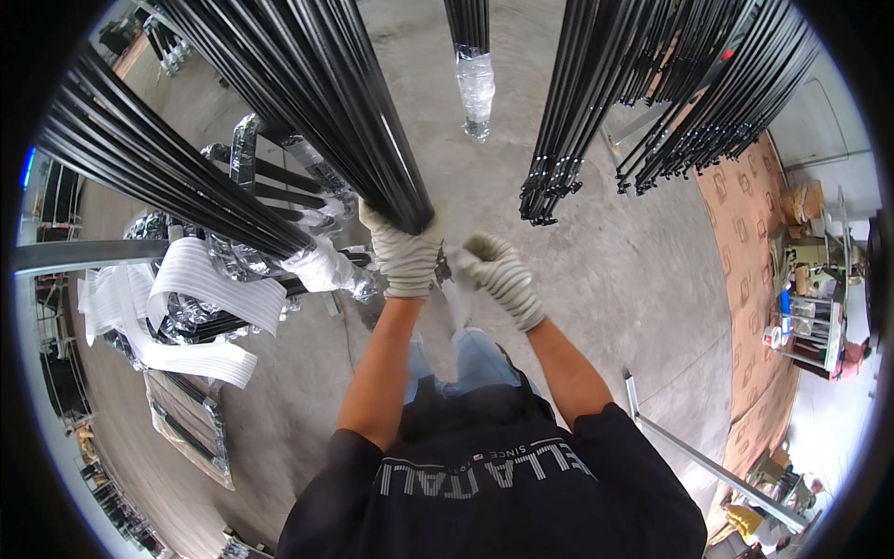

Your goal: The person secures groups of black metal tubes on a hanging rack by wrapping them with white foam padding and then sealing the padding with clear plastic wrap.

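Note:
A thick bundle of long black metal tubes (372, 140) slants down from the upper left and ends in front of me. My left hand (403, 253), in a pale ribbed work glove, is closed round the lower end of this bundle. Just to its right, my right hand (501, 278), gloved alike, has its fingers curled in. A whitish blur lies by those fingertips, and I cannot make out what they hold. Left of the bundle, thinner black tubes (177, 177) have their ends wrapped in clear plastic film (326, 265).
White foam strips (209, 289) drape over film-wrapped black frames on the left. More black tubes (568, 121) hang at the right, and a wrapped bundle (475, 84) hangs ahead. A metal bar (708, 452) crosses the lower right. Brown cardboard (745, 270) covers the floor at right.

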